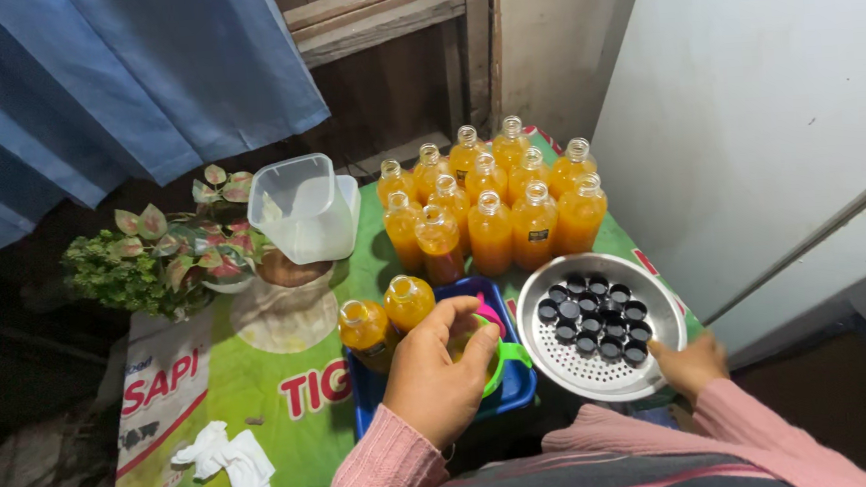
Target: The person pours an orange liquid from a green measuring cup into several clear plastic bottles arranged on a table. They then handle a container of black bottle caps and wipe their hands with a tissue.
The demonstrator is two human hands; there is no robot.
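Looks like the capping stage of a juice batch. The left hand, fingers curled shut, grips the green plastic funnel in the blue plastic tray at lower centre. The right hand rests loosely curled at the rim of the perforated steel bowl full of small black screw caps; can't tell if it's pinching one. Clear bottles of cloudy orange juice stand uncapped above, so next I'd guess careful cap picking.
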